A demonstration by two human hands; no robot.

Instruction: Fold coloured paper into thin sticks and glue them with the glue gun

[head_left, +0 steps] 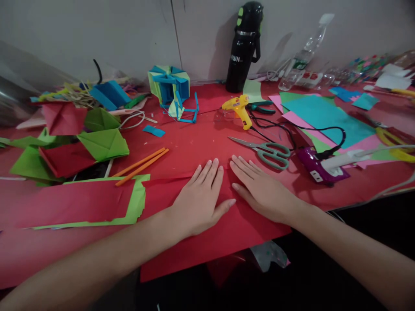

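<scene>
A large sheet of red paper (181, 255) lies in front of me, its near edge hanging past the table's front. Along its far edge runs a narrow folded strip (168, 178). My left hand (201, 198) rests flat on the sheet, fingers stretched toward that fold, thumb pointing right. Beside it, my right hand (259, 188) also lies flat with its fingertips at the fold. Neither hand grips anything. Grey-green scissors (272, 153) lie just beyond my right hand. Two orange sticks (142, 166) are to the left of the sheet.
A yellow glue gun (236, 108) and a purple power strip (316, 166) trail black cords. Folded green and red paper (103, 144) piles up on the left. Behind stand a blue-and-yellow paper lantern (170, 84), a black bottle (243, 52) and a clear plastic bottle (301, 60).
</scene>
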